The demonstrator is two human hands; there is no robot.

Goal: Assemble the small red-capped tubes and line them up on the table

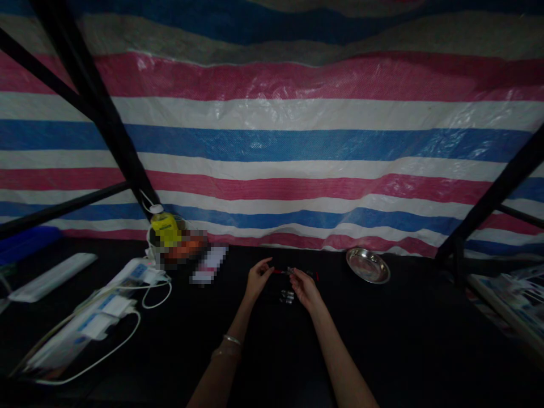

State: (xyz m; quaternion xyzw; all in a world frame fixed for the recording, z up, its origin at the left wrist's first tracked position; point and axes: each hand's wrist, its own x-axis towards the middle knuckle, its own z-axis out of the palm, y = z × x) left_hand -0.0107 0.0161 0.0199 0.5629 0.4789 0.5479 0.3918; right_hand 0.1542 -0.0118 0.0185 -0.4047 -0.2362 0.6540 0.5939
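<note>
Both hands meet above the black table, a little right of the middle. My left hand is closed at the thumb, with the end of a thin red piece at its fingertips. From the right, my right hand pinches a small shiny piece at the other end of the red one. The image is too dark and small to tell what kind these pieces are. Just below, between the hands, several small glossy pieces lie on the table. Another small red bit shows behind my right hand.
A round metal dish stands to the right. At the left lie a white power strip with plugs and looping cables, a yellow-labelled bottle and a pale packet. Black frame bars and a striped sheet bound the table.
</note>
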